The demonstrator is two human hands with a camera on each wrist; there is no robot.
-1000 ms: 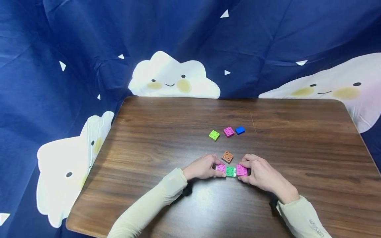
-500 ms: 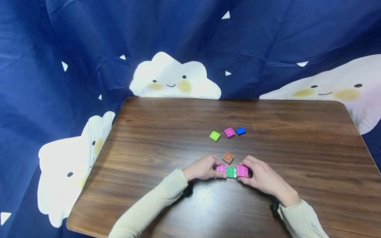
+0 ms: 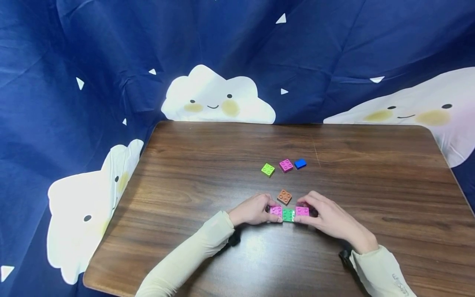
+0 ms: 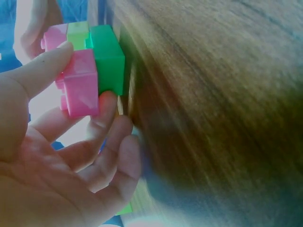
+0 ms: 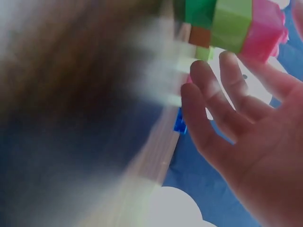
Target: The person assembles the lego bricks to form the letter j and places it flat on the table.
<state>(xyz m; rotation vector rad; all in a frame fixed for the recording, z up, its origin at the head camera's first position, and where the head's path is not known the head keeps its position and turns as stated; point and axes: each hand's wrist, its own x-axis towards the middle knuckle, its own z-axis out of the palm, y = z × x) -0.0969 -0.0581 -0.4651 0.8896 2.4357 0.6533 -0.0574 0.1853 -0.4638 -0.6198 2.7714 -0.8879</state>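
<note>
Left hand [image 3: 254, 209]: thumb and fingers pinched on the left pink brick [image 3: 276, 210], which sat on the left end of the green brick [image 4: 109, 59]. That build was on the near side of the counter [image 3: 204, 165], between the two hands. Couldn't tell if the green base was flat on the wood. If not, a push on one end could have tipped it.

Loose lime brick [image 3: 268, 170] was farther back, well apart from the build. Brown brick [image 3: 284, 196] was just beyond the green one, close to the fingers of both hands; a careless sideways move could have knocked it. Magenta brick [image 3: 286, 165] and blue brick [image 3: 300, 163] were near each other at the back, out of harm's way.

Right end: stacked lime brick [image 5: 231, 23] on the green, right pink brick [image 3: 302, 211] on top. Right hand [image 3: 330, 214] had thumb and index about that pink one, looked like a light pinch; remaining fingers spread below. Main risk my side: if studs weren't fully seated, lifting or twisting off-axis would likely pop the pink or lime. Uneven grip between hands could also lever the green's ends loose.
</note>
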